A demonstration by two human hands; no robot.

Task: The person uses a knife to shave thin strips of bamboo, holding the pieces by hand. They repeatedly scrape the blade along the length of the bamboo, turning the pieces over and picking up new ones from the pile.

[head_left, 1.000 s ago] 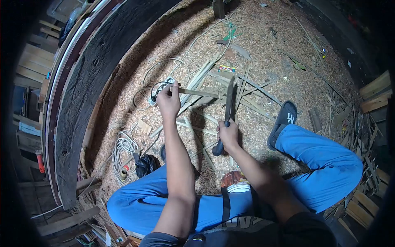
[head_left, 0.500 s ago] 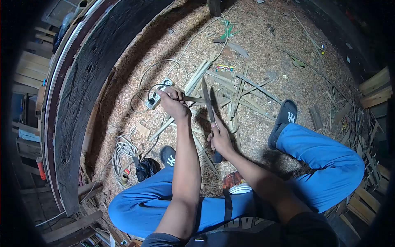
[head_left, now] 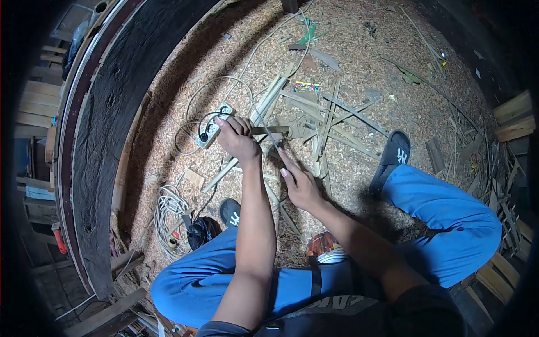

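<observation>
My left hand is closed round one end of a short wooden strip, which sticks out to the right. My right hand holds a long thin blade, its index finger stretched along it. The blade is seen nearly edge-on and crosses the strip; its handle is hidden in the hand. A white power strip with a black plug lies on the floor beside my left hand.
Thin wooden strips lie crossed on the shavings-covered floor. A coiled white cable and a black plastic bag are at lower left. A thick dark beam curves along the left. My sandalled foot is at right.
The blade has turned from showing its flat side to nearly edge-on and tilted further left across the strip. My right hand has opened its index finger out along it.
</observation>
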